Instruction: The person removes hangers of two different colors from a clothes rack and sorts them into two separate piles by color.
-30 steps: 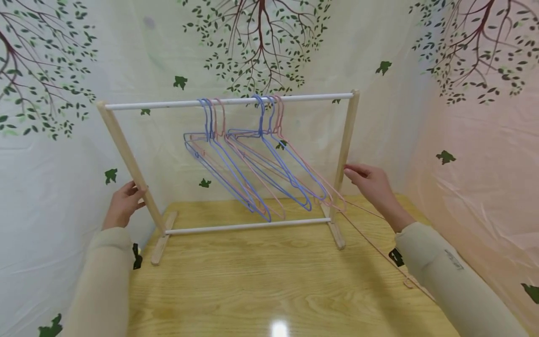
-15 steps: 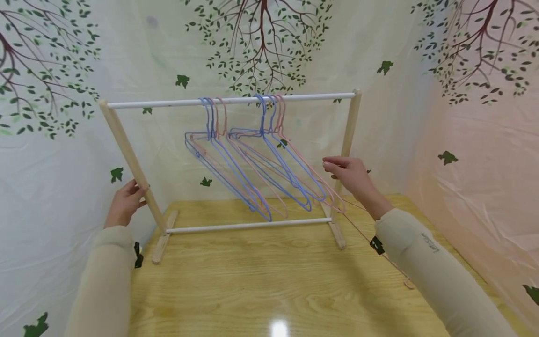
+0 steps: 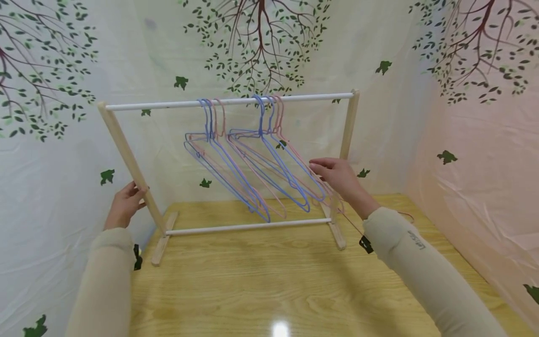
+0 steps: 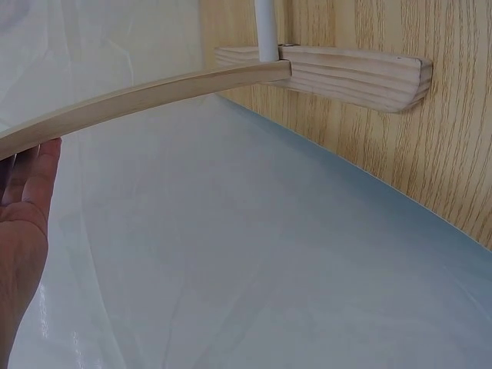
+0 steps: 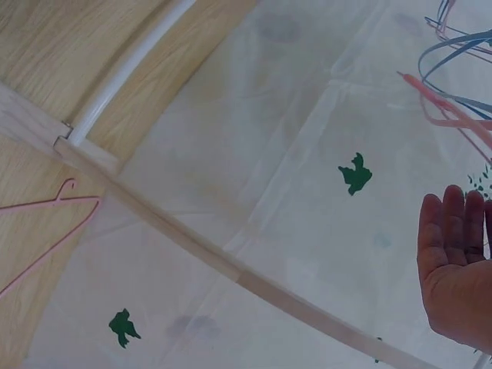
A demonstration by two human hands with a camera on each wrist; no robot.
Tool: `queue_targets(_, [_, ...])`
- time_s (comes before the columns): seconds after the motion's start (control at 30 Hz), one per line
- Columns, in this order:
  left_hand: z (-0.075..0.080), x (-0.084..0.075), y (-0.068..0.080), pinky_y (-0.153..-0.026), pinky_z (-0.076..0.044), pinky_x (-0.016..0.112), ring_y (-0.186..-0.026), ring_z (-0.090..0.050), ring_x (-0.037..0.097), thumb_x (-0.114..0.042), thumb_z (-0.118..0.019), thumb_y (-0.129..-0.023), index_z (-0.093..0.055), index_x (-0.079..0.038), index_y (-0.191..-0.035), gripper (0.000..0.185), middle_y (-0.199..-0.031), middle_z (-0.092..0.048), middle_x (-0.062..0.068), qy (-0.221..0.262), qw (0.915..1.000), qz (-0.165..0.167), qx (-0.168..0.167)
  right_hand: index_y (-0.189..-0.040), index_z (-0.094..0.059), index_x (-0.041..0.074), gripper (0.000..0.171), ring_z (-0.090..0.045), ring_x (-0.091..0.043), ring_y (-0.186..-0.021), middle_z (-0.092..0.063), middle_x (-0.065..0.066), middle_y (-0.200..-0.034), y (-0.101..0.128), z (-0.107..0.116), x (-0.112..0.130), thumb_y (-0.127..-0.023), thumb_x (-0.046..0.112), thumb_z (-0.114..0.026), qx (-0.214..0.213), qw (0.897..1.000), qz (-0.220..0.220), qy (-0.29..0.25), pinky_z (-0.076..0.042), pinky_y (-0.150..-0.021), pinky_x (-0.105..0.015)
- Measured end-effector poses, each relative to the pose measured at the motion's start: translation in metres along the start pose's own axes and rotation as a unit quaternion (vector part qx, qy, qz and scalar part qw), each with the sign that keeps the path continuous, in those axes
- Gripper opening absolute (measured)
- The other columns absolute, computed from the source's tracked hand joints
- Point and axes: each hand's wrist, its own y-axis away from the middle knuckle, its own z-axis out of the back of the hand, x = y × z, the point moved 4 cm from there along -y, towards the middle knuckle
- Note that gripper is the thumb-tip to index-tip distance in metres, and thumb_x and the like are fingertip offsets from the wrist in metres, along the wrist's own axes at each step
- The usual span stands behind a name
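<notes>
On the table, left hand (image 3: 123, 206) grips rack (image 3: 126, 154); open right hand (image 3: 337, 177) touches slanting pink hanger (image 3: 313, 175).

From my head I look forward and down on the whole rack (image 3: 229, 100) standing on the worktop (image 3: 269, 281). My left wrist view sits close under the rack's left post (image 4: 146, 96), facing its foot. My right wrist view looks past my palm at the right post (image 5: 231, 269). All three share the rack.
</notes>
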Motion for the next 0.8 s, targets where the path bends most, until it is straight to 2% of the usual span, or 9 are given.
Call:
queue_targets(0.07, [0.001,0.0,0.0,-0.081,-0.053,0.017,-0.095,-0.052,-0.003,-0.024,-0.048,-0.106,-0.026,0.002,-0.154,0.059,-0.111,-0.055,-0.004,0.004,1.0,-0.003,0.0,-0.132,-0.064,0.009,0.043,-0.062,-0.024,-0.111,-0.065,-0.009,-0.127,-0.001,-0.003,0.003,-0.099,0.036,-0.063,0.0,1.0,-0.002,0.0,-0.053,-0.096,-0.041])
queue_targets(0.17, [0.001,0.001,0.0,-0.086,-0.055,0.023,-0.095,-0.053,-0.003,-0.024,-0.048,-0.106,-0.027,0.003,-0.153,0.058,-0.106,-0.053,-0.01,0.002,1.0,-0.003,-0.002,-0.131,-0.065,0.008,0.041,-0.062,-0.025,-0.109,-0.066,-0.01,-0.124,-0.003,-0.007,0.008,-0.099,0.034,-0.063,0.001,1.0,-0.001,-0.008,-0.053,-0.094,-0.041])
queue_targets(0.27, [0.001,0.001,-0.001,-0.089,-0.055,0.027,-0.097,-0.052,-0.002,-0.026,-0.047,-0.106,-0.028,0.002,-0.154,0.058,-0.116,-0.055,0.001,-0.006,1.0,0.001,-0.005,-0.129,-0.066,0.007,0.038,-0.062,-0.027,-0.107,-0.067,-0.011,-0.122,-0.005,-0.009,0.013,-0.099,0.031,-0.063,0.001,1.0,0.0,-0.002,-0.055,-0.09,-0.038])
queue_targets(0.43, [0.0,0.004,-0.001,-0.08,-0.053,0.018,-0.097,-0.051,-0.001,-0.025,-0.046,-0.106,-0.028,0.0,-0.154,0.057,-0.131,-0.048,0.019,-0.008,0.9999,0.006,-0.007,-0.127,-0.068,0.005,0.035,-0.064,-0.027,-0.101,-0.068,-0.013,-0.119,-0.006,-0.012,0.018,-0.1,0.027,-0.062,-0.004,0.999,0.001,0.035,-0.056,-0.082,-0.035])
queue_targets(0.63, [0.002,0.004,-0.001,-0.076,-0.053,0.014,-0.094,-0.052,-0.003,-0.024,-0.047,-0.106,-0.029,0.002,-0.153,0.056,-0.122,-0.052,0.013,-0.006,0.9999,-0.005,-0.011,-0.122,-0.07,0.003,0.034,-0.066,-0.024,-0.093,-0.071,-0.015,-0.109,-0.006,-0.011,0.02,-0.101,0.027,-0.06,-0.025,0.998,0.016,0.056,-0.055,-0.074,-0.03])
queue_targets(0.8, [0.001,0.004,-0.001,-0.078,-0.053,0.016,-0.095,-0.051,-0.002,-0.025,-0.045,-0.107,-0.029,0.001,-0.153,0.056,-0.13,-0.048,0.021,-0.016,0.9998,-0.003,-0.005,-0.122,-0.07,0.004,0.035,-0.066,-0.026,-0.09,-0.071,-0.017,-0.107,-0.003,-0.008,0.018,-0.101,0.029,-0.059,-0.038,0.997,0.026,0.056,-0.055,-0.076,-0.031])
